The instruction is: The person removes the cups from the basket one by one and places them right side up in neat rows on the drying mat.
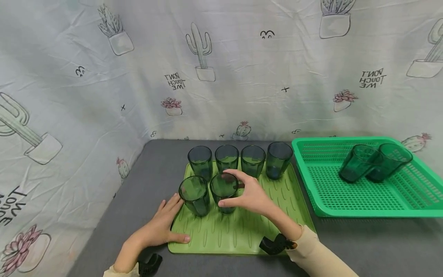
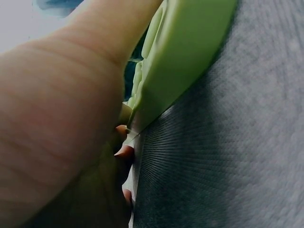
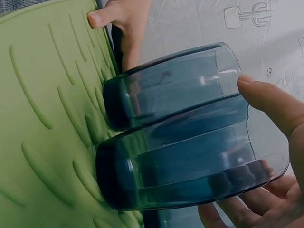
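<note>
A light green ribbed mat [image 1: 242,231] lies on the grey table [image 1: 363,246] with several dark teal glasses upright on it. My right hand [image 1: 235,188] grips the front right glass [image 1: 224,188] near its rim; in the right wrist view that glass [image 3: 190,161] fills the middle, with my fingers [image 3: 275,104] on its rim. The front left glass [image 1: 194,194] stands touching or nearly touching it. My left hand [image 1: 162,225] holds the mat's left edge, thumb on top. In the left wrist view its fingertips [image 2: 126,152] press at the lip of the mat [image 2: 185,57].
A row of glasses [image 1: 252,159] lines the back of the mat. A green plastic basket [image 1: 311,200] stands to the right with two glasses [image 1: 358,161] lying tilted inside. A cactus-print cloth [image 1: 104,96] walls the back and left.
</note>
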